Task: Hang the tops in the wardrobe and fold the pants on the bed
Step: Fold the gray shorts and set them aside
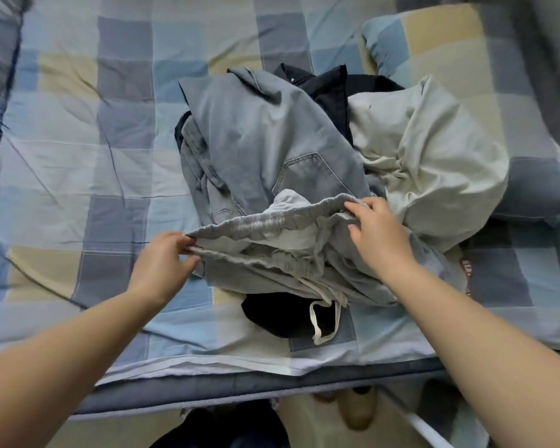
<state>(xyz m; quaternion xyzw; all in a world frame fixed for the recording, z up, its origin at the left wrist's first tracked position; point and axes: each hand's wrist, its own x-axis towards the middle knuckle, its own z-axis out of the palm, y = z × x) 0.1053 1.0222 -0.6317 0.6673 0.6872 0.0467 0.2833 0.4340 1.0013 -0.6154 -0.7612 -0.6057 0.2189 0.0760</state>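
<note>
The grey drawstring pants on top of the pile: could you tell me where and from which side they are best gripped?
Grip the grey drawstring pants at the two ends of the elastic waistband, coming from the near bed edge. It faces the person, stretched open, and the left hand and right hand already pinch its ends.

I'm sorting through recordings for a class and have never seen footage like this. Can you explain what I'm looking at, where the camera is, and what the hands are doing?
There is no machine here: these are a person's own bare arms. The single picture comes from a wide-angle camera worn on the head, looking forward and down, so the edges bend. Below is a bed with a checked cover and a heap of clothes on it: light grey drawstring pants, grey-blue jeans, a pale garment and dark clothes. The left hand pinches one end of the pants' elastic waistband, and the right hand grips the other end, holding it stretched between them.
</note>
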